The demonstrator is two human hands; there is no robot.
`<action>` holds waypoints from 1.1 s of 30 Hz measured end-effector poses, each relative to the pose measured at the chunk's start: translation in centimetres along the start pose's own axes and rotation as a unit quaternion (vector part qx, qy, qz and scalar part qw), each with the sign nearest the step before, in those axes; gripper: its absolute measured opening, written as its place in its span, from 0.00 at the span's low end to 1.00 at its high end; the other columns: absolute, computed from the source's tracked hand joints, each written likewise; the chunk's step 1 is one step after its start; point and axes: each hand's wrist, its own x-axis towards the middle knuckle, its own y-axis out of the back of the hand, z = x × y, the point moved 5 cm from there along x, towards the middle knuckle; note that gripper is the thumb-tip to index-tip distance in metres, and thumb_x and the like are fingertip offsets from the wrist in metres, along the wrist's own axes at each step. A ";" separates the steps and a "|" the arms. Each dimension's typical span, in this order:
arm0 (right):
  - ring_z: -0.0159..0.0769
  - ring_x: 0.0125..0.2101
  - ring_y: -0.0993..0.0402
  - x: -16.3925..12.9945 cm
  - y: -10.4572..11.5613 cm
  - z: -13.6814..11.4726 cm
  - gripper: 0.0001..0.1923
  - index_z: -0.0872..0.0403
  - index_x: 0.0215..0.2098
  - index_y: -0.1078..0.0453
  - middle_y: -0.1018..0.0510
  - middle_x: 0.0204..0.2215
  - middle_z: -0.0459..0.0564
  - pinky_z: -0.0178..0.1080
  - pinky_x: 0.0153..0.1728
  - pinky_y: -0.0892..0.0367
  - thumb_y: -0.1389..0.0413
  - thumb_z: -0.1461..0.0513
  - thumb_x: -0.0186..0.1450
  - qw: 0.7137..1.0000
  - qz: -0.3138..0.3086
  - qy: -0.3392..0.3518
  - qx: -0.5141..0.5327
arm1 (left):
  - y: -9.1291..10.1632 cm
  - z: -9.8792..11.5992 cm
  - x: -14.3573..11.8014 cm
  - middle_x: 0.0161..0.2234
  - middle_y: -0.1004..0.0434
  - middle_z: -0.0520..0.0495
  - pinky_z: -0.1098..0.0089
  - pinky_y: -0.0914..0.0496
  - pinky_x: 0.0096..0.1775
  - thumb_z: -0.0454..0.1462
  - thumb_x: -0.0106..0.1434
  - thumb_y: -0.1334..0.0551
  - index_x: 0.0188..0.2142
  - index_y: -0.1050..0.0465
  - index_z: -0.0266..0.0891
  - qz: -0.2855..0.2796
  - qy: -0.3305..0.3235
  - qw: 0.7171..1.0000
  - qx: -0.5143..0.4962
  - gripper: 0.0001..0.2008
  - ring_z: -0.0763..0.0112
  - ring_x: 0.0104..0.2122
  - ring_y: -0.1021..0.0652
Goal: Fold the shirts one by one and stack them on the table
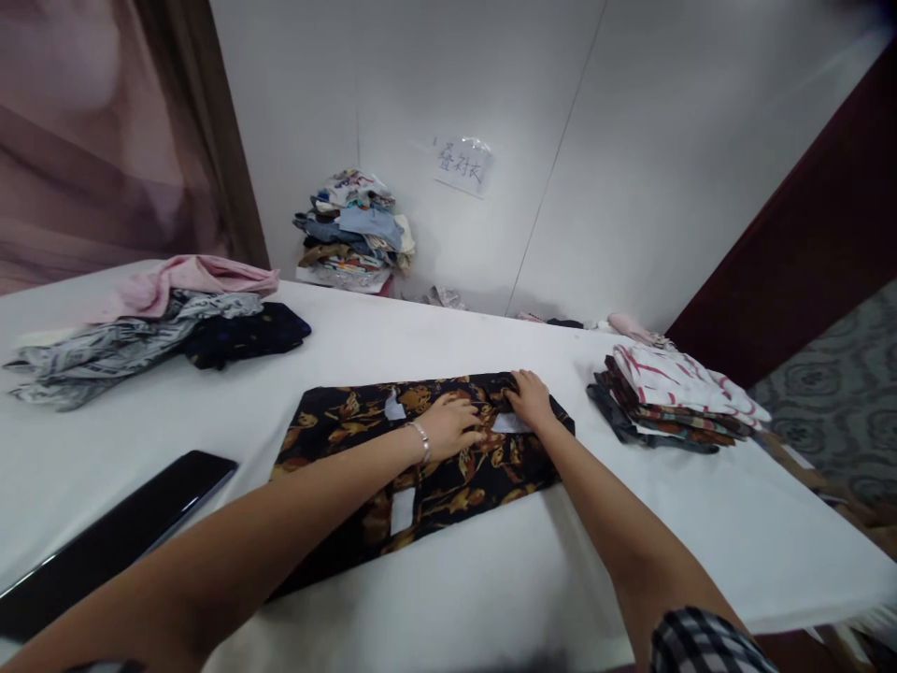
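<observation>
A black shirt [459, 500] with a gold-brown leaf and flower print lies folded flat on the white table, with a few pale patches showing on it. My left hand [448, 428], wearing a silver bracelet at the wrist, lies palm down on the middle of the cloth with its fingers spread. At the shirt's far right edge, my right hand [530, 400] has its fingers bent over the fabric and pinches it there; the fingertips are partly hidden.
Crumpled clothes [161, 322] lie at the left, near a black flat-topped object [116, 537]. A stack of folded garments [683, 397] sits on the right of the table [448, 336]. Beyond the far edge stands a clothes pile [357, 229] by the wall, below a paper sign [462, 166].
</observation>
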 end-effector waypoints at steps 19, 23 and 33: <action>0.44 0.45 0.22 -5.3 5.1 0.2 0.19 0.53 0.44 0.22 0.17 0.42 0.53 0.48 0.52 0.31 0.46 0.52 0.64 0.960 0.027 -0.063 0.270 | 3.2 -6.2 -23.2 0.59 0.29 0.34 0.54 0.35 0.59 0.49 0.63 0.50 0.57 0.33 0.35 0.176 0.374 0.910 0.037 0.29 0.49 0.57 0.28; 0.45 0.40 0.21 -9.3 6.8 3.4 0.15 0.54 0.38 0.21 0.16 0.37 0.52 0.47 0.47 0.28 0.44 0.54 0.61 0.963 0.045 -0.126 0.233 | 0.9 -5.6 -21.5 0.64 0.37 0.32 0.51 0.41 0.63 0.50 0.63 0.51 0.59 0.35 0.33 0.178 0.310 0.930 0.085 0.31 0.48 0.64 0.36; 0.43 0.51 0.27 -15.0 4.9 1.5 0.15 0.51 0.44 0.21 0.20 0.48 0.54 0.48 0.56 0.34 0.47 0.64 0.63 0.995 -0.066 0.021 0.066 | -1.3 -5.8 -20.5 0.65 0.36 0.38 0.47 0.44 0.64 0.48 0.64 0.52 0.61 0.35 0.38 0.108 0.298 0.939 0.131 0.30 0.49 0.66 0.40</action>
